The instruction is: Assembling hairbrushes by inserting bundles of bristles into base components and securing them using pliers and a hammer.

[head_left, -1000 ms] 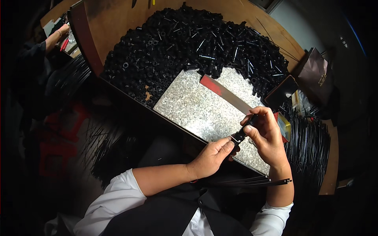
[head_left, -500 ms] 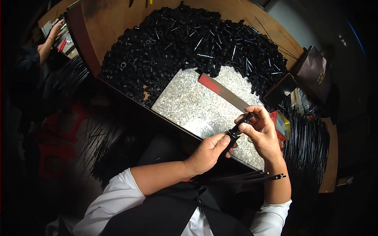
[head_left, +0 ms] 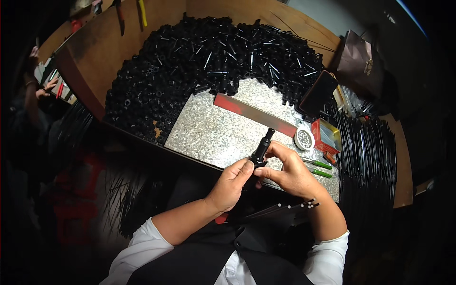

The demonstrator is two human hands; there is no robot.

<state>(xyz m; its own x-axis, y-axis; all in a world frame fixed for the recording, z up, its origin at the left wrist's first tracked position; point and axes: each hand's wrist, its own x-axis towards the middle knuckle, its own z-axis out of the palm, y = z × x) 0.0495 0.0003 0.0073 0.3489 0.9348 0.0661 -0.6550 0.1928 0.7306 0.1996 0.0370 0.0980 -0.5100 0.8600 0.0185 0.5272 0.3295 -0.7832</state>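
Grey speckled board (head_left: 204, 128) adjoins heaped parts (head_left: 223, 45) in a dim room (head_left: 403, 66), left hand (head_left: 232, 183) gripping, right hand (head_left: 295, 175) pinching a black tube (head_left: 262, 148).

1. Mount: left unit of the side-by-side fisheye pair on the wearer's head.
2. Direction: downward and forward, from the black-and-white clothing (head_left: 190, 266) at the lower edge to the heaped black tubular parts (head_left: 218, 52) above.
3. Range: close; bare left hand (head_left: 232, 184) and bare right hand (head_left: 290, 174) near centre.
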